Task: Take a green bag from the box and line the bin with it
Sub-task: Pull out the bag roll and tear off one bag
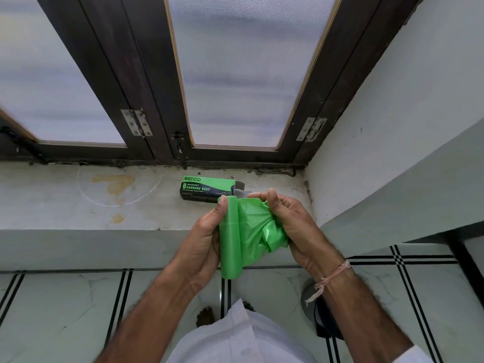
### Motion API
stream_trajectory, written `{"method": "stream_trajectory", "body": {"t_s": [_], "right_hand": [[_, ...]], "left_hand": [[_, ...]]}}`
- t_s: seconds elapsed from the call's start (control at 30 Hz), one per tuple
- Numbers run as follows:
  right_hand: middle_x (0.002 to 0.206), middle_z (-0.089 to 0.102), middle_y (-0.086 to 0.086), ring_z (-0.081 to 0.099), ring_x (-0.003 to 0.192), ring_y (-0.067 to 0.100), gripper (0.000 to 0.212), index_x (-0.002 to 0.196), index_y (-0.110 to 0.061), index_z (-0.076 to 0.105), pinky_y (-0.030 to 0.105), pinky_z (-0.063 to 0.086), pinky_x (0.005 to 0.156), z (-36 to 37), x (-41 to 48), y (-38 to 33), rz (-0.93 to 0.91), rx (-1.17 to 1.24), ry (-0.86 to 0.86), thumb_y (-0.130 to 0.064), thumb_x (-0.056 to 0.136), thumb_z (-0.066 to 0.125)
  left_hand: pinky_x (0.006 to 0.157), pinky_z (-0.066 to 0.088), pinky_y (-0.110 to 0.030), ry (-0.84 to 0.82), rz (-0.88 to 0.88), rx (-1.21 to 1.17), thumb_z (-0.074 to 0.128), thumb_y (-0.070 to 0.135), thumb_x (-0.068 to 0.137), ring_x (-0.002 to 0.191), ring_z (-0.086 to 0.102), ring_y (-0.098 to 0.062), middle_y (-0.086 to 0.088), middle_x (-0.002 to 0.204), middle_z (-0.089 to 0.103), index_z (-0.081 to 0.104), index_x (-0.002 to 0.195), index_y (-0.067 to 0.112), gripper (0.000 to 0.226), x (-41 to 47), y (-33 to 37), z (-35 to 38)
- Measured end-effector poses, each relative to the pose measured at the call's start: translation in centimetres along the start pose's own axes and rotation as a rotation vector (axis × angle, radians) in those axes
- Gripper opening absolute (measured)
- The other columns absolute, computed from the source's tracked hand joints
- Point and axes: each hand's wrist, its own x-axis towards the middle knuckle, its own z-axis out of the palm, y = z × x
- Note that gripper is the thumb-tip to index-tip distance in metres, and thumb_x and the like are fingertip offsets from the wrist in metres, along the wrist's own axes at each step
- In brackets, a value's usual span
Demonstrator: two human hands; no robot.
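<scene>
My left hand (pixel 207 231) gripped the green roll (pixel 230 239) upright, fingers curled round it, thumb near its top. Just to its right, my right hand (pixel 296 226) clutched the loose green bag (pixel 264 226) in a bunch, joined to the roll. Beyond both hands, the box (pixel 204 188) lay on the sill (pixel 65 203) with its right end open.

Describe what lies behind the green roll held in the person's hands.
The Beco garbage bag box lies on the window sill behind the roll of green bags. Its open end is partly covered by the roll and the right hand, hiding its inside.
</scene>
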Motion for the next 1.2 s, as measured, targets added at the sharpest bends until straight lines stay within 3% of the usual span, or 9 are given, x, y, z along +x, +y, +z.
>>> {"method": "stream_trajectory", "body": {"t_s": [0.1,0.2,0.33,0.43,0.53,0.63,0.83,0.93,1.2], "right_hand": [[0.104,0.08,0.013,0.077,0.095,0.03,0.047,0.108,-0.014,0.077,0.049,0.063,0.086,0.4,-0.3,0.1,-0.003,-0.061,-0.014,-0.05,0.078,0.071],[0.095,0.081,0.012,0.077,0.084,0.026,0.026,0.095,-0.014,0.078,0.042,0.063,0.08,0.4,-0.5,0.2,-0.019,-0.087,0.012,-0.032,0.078,0.083],[0.087,0.079,0.012,0.074,0.072,0.022,0.033,0.097,0.001,0.072,0.036,0.061,0.069,0.1,-0.6,-0.1,0.003,-0.026,0.058,-0.028,0.083,0.082],[0.085,0.079,0.007,0.074,0.072,0.019,0.022,0.094,-0.004,0.074,0.032,0.062,0.064,-0.1,-0.6,-0.1,-0.015,-0.024,0.062,-0.023,0.084,0.081],[0.094,0.081,0.005,0.076,0.086,0.019,0.012,0.095,-0.01,0.078,0.033,0.063,0.074,-0.2,-0.6,0.1,-0.081,-0.044,0.066,-0.017,0.086,0.08],[0.103,0.08,0.006,0.076,0.098,0.025,0.022,0.102,-0.012,0.08,0.039,0.063,0.083,-0.2,-0.8,0.2,-0.107,-0.072,0.037,-0.023,0.083,0.08],[0.093,0.08,0.01,0.077,0.082,0.021,0.021,0.095,-0.003,0.078,0.033,0.062,0.072,-0.1,-0.7,0.4,-0.144,-0.075,0.096,-0.015,0.08,0.085],[0.09,0.079,0.008,0.075,0.08,0.019,0.017,0.094,-0.003,0.076,0.03,0.061,0.069,-0.2,-0.8,0.6,-0.149,-0.073,0.105,-0.014,0.083,0.082],[0.099,0.08,0.005,0.077,0.094,0.019,0.013,0.103,-0.005,0.079,0.029,0.062,0.079,0.0,-0.8,1.1,-0.191,-0.08,0.068,-0.009,0.094,0.07]], "left_hand": [[0.091,0.061,-0.049,-0.008,0.001,0.016,0.047,0.051,0.101,0.117,0.071,-0.036,-0.019,0.126,0.073,0.07,0.129,0.009,0.055,0.0,-0.1,0.1],[0.096,0.058,-0.054,-0.01,-0.005,0.037,0.051,0.05,0.101,0.119,0.069,-0.04,-0.023,0.129,0.071,0.064,0.135,0.004,0.058,0.0,-0.3,0.1],[0.095,0.059,-0.052,0.013,0.003,0.048,0.054,0.049,0.099,0.114,0.071,-0.039,-0.023,0.124,0.073,0.068,0.128,0.003,0.056,-0.1,-0.3,0.3],[0.09,0.062,-0.047,0.0,0.001,0.045,0.05,0.047,0.102,0.109,0.074,-0.037,-0.022,0.119,0.075,0.072,0.122,0.003,0.053,-0.1,-0.2,0.5],[0.086,0.063,-0.045,-0.017,-0.002,0.068,0.045,0.048,0.103,0.109,0.074,-0.036,-0.021,0.118,0.076,0.071,0.123,0.004,0.055,-0.2,-0.2,0.7],[0.085,0.063,-0.047,-0.019,-0.003,0.076,0.048,0.048,0.101,0.108,0.074,-0.038,-0.021,0.118,0.076,0.07,0.125,0.008,0.053,-0.2,-0.3,1.0],[0.091,0.06,-0.057,0.039,-0.016,0.046,0.056,0.048,0.096,0.107,0.074,-0.042,-0.023,0.116,0.076,0.066,0.126,0.003,0.055,-0.2,-0.7,1.4],[0.091,0.061,-0.055,0.044,-0.027,0.0,0.058,0.048,0.095,0.108,0.073,-0.041,-0.024,0.119,0.074,0.065,0.127,0.002,0.056,0.0,-0.8,1.2],[0.082,0.063,-0.042,0.053,-0.037,-0.01,0.062,0.038,0.097,0.111,0.073,-0.038,-0.022,0.117,0.076,0.07,0.125,0.006,0.044,0.4,-1.1,1.9]]}}
